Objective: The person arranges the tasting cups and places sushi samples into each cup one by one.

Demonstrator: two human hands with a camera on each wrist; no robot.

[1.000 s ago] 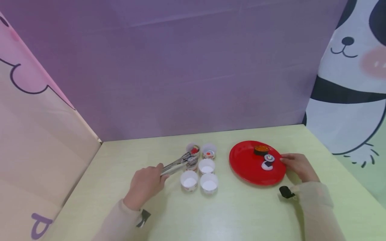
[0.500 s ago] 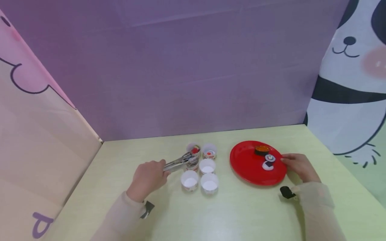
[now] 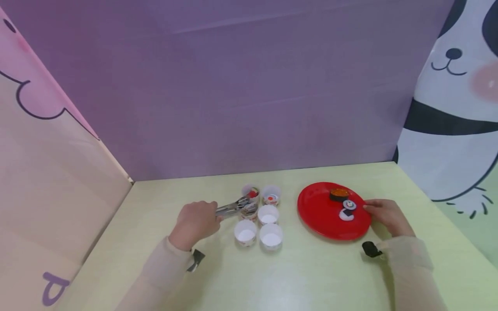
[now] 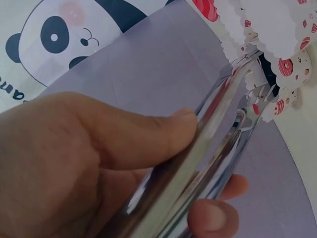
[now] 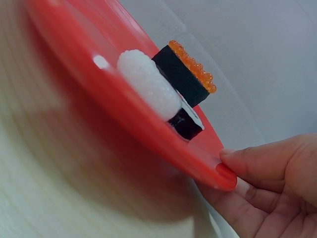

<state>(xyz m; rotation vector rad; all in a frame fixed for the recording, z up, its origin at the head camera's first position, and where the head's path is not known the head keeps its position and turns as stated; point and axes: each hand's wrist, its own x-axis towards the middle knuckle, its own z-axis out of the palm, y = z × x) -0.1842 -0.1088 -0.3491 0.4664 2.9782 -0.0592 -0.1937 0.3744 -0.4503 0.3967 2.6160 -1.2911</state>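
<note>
My left hand (image 3: 197,222) grips metal tongs (image 3: 230,209), thumb on one arm and fingers on the other in the left wrist view. The tongs' tips reach into the middle-left paper cup (image 3: 249,217). A dark piece (image 4: 268,69) shows between the tips, partly hidden by a cup's scalloped rim. On the right, my right hand (image 3: 387,216) pinches the rim of a red plate (image 3: 317,211). The plate bears a toy roe sushi (image 5: 183,74), a round sushi roll (image 3: 349,204) and a white rice ball with a dark band (image 5: 148,84).
The cups stand close together in two columns. The back-left cup (image 3: 247,190) holds a red and green piece, and the back-right cup (image 3: 271,192) one with an orange centre. Two white cups (image 3: 245,232) stand in front. A purple backdrop (image 3: 249,95) rises behind the table.
My left hand has moved slightly right and away from me, while the tongs' tips stay at the middle-left cup. The right hand keeps its hold on the plate.
</note>
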